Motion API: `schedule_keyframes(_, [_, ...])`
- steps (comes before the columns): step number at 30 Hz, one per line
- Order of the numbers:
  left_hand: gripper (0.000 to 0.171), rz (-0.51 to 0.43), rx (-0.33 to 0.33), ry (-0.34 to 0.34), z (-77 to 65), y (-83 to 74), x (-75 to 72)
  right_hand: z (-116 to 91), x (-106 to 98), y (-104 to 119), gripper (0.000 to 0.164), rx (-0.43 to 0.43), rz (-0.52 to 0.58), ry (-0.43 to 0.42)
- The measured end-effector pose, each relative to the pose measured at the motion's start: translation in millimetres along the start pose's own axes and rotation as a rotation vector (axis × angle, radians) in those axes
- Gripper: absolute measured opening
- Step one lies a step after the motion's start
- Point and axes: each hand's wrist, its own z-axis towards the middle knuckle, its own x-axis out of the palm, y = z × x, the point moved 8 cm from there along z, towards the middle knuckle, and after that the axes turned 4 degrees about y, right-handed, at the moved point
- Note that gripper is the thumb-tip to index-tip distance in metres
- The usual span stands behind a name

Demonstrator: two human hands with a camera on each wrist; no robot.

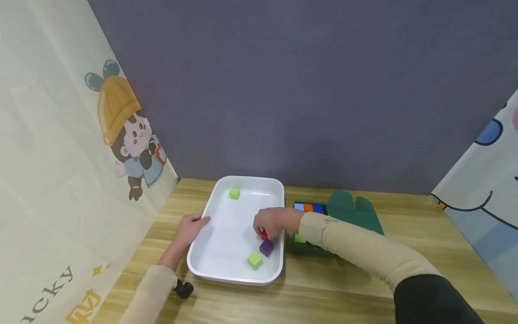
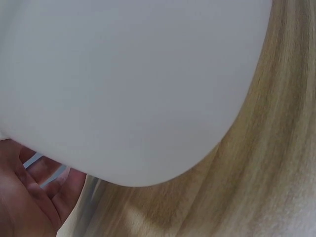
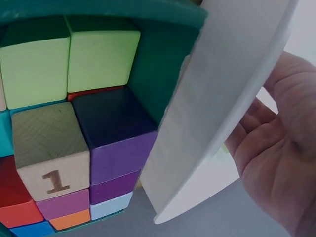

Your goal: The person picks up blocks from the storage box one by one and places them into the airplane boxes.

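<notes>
A white tray [image 1: 230, 234] lies on the wooden table, and my left hand [image 1: 189, 230] grips its left rim with the thumb over the edge. In the left wrist view the fingers [image 2: 61, 190] curl below the tray's side. My right hand [image 1: 269, 220] reaches over the right rim and pinches a red block [image 1: 264, 234], mostly hidden by the fingers, low in the tray. Just in front of it sits a purple cube [image 1: 266, 247], with a light green cube [image 1: 254, 260] nearer the front. Another light green cube [image 1: 234, 193] lies at the tray's far left.
Right of the tray, under my right forearm, stands a dark green box [image 3: 163, 64] packed with coloured cubes, one a plain wooden cube [image 3: 54, 148] marked 1. Dark green flaps [image 1: 352, 211] spread behind it. A dark grey wall rises behind the table.
</notes>
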Motion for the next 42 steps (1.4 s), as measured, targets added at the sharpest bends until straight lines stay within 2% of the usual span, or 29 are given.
schedule_keyframes(8, [0.045,0.020,-0.004,-0.001,-0.1,0.2,0.2,-1.5,-3.1,5.0,0.025,-0.003,-0.029,-0.005])
schedule_keyframes(14, [0.045,0.027,0.004,0.004,1.7,2.9,0.0,-8.8,-13.7,9.6,0.018,-0.039,-0.101,-0.082])
schedule_keyframes(19, [0.045,0.032,0.013,0.006,2.4,1.6,0.0,-34.1,-30.1,14.0,0.014,-0.084,-0.152,-0.188])
schedule_keyframes(23, [0.044,0.037,0.012,0.003,1.2,0.2,-0.7,-66.2,-43.1,11.6,0.015,-0.090,-0.126,-0.270])
schedule_keyframes(27, [0.044,0.039,0.015,-0.002,1.0,1.2,-1.1,-95.4,-48.7,-3.3,0.017,-0.106,-0.072,-0.365])
schedule_keyframes(31, [0.045,0.043,0.005,0.000,1.4,2.3,1.8,-117.8,-42.8,-28.3,0.015,-0.091,0.008,-0.450])
schedule_keyframes(34, [0.045,0.044,0.004,-0.001,1.4,1.9,2.9,-132.7,-34.2,-47.2,0.016,-0.030,0.068,-0.483])
schedule_keyframes(37, [0.044,0.044,0.032,-0.009,1.5,-1.1,2.0,-145.8,-25.9,-61.8,0.017,0.014,0.101,-0.514])
schedule_keyframes(42, [0.045,0.050,0.034,-0.003,0.0,-2.4,-0.3,-159.9,-8.8,-80.9,0.019,0.082,0.199,-0.514])
